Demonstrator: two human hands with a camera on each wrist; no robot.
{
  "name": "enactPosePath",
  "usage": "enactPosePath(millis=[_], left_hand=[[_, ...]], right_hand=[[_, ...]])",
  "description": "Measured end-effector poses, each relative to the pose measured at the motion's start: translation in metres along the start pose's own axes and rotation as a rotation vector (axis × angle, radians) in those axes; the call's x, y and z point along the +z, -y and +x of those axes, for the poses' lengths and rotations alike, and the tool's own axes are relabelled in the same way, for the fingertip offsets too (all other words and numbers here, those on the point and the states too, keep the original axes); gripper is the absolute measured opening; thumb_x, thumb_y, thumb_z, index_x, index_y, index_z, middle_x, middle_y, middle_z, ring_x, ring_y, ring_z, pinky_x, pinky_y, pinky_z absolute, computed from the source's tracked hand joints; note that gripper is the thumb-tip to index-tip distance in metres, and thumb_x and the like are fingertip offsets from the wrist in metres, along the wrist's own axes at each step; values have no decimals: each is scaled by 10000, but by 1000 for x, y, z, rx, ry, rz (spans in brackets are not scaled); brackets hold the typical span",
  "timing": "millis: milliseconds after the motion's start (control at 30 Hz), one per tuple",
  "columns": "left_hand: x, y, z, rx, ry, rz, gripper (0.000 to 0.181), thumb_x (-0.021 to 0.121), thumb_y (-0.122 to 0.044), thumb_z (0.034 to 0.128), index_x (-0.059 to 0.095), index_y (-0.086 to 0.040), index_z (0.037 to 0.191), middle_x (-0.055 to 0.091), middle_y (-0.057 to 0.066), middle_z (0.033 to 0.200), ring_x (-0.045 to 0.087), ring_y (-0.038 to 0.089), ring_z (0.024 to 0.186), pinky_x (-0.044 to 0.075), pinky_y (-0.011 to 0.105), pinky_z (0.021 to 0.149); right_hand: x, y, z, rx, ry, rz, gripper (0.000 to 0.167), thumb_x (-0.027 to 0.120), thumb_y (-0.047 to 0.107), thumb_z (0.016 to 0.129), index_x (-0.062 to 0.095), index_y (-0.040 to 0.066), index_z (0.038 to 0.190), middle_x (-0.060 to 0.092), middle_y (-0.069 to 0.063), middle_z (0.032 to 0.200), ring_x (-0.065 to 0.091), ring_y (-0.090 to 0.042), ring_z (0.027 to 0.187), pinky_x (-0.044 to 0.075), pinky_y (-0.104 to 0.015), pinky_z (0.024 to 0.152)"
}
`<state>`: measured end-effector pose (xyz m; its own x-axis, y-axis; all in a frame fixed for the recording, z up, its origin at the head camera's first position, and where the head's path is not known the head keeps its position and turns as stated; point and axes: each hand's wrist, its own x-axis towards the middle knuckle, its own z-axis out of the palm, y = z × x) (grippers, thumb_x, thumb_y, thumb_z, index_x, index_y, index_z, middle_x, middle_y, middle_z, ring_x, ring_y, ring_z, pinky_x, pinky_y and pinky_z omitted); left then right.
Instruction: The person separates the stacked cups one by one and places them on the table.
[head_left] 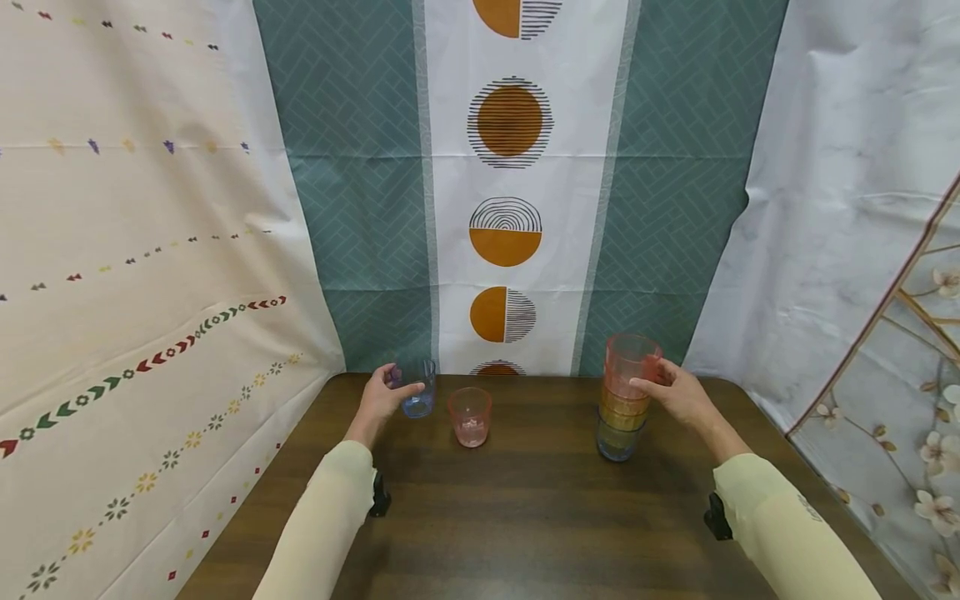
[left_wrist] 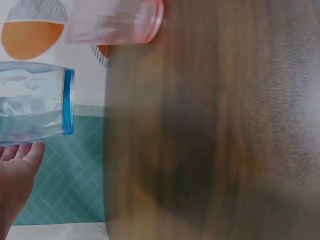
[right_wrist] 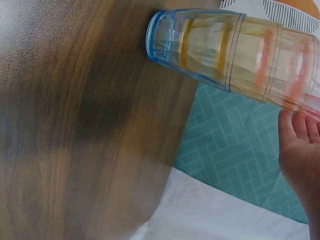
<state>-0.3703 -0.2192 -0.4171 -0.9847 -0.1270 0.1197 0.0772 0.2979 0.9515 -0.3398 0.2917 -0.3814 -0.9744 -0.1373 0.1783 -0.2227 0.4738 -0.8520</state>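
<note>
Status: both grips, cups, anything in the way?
Left grip on blue cup. Right grip on cup stack's red upper part. Pink cup stands between; nothing visibly blocking.

Left arm (head_left: 318, 525) and right arm (head_left: 787, 525) both reaching forward, well apart, in pale yellow fabric sleeves (head_left: 292, 567) that end short of the hands. Bare left hand (head_left: 381, 400): gripping, thumb set apart from the fingers, pointing inward. Bare right hand (head_left: 681, 398): same grip, thumb also pointing inward. Wrist views crop both hands at frame edge.
</note>
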Motion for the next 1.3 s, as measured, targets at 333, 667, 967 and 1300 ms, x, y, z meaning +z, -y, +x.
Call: enactPosePath(millis=[333,667,967,1300], left_hand=[[11,24,-8,-6,-4,-58,876,793,-167,854,250,51,1507,358,242,1497,287,412,1422,279,508,1145],[14,42,-11,-31,-9,-54,863,801,-166,846,270,45,1493,366,235,1495,271,434,1421,265,527,1146],[18,49,-14,-38,-22,-43,853,807,-148,839,282,60,1478,367,246,1487,282,446,1409,268,533,1143],[24,54,-14,-49,-18,-50,856,812,-148,834,283,57,1474,367,249,1486,289,448,1406,263,536,1144]], right_hand=[[1,1,0,-7,-4,8,823,646,354,976,225,-92,1524,375,-333,1480,367,-470,1364,324,-586,1092],[2,2,-1,-11,-2,24,830,644,351,978,208,-91,1529,360,-330,1491,358,-469,1369,320,-591,1093],[2,1,-2,-11,-3,34,826,639,343,982,200,-89,1532,363,-326,1492,365,-467,1367,343,-590,1078],[1,1,-2,-7,1,21,840,636,350,983,182,-92,1534,329,-334,1508,333,-475,1385,324,-589,1090]])
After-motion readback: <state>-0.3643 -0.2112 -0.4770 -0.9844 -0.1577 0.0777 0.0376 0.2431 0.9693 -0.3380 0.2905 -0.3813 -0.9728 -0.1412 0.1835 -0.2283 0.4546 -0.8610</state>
